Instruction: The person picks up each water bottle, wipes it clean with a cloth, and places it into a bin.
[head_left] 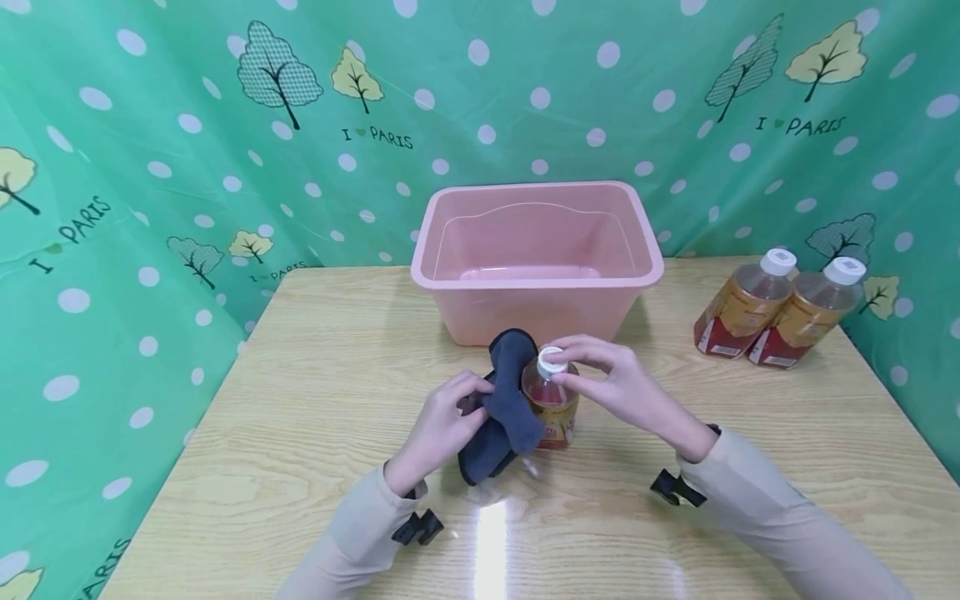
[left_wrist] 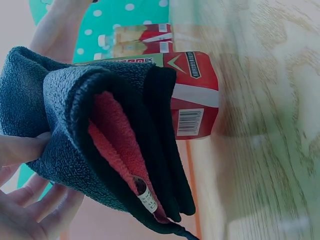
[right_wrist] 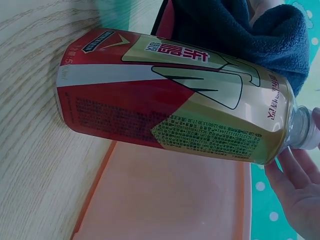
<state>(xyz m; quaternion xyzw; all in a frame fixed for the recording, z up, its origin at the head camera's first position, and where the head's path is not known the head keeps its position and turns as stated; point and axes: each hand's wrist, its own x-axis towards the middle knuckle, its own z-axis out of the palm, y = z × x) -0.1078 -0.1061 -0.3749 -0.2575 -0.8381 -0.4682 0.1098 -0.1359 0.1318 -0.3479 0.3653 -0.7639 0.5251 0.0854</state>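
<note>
My left hand [head_left: 444, 421] pinches a folded dark blue terry cloth [head_left: 510, 408] between thumb and fingers. The cloth has black edging, and its reddish-pink inner side [left_wrist: 120, 132] and a small white tag show in the left wrist view. It lies against the left side of an upright drink bottle [head_left: 557, 421] with a red and yellow label. My right hand [head_left: 626, 390] grips that bottle by its white cap [head_left: 551, 363], thumb and fingers on either side. In the right wrist view the label side [right_wrist: 165, 100] faces the camera, the cloth behind it.
A pink plastic bin [head_left: 536, 312] stands right behind the bottle. Two more capped bottles, a left one [head_left: 738, 310] and a right one [head_left: 806, 321], stand side by side at the table's back right. A green patterned curtain [head_left: 480, 100] hangs behind the wooden table [head_left: 315, 375].
</note>
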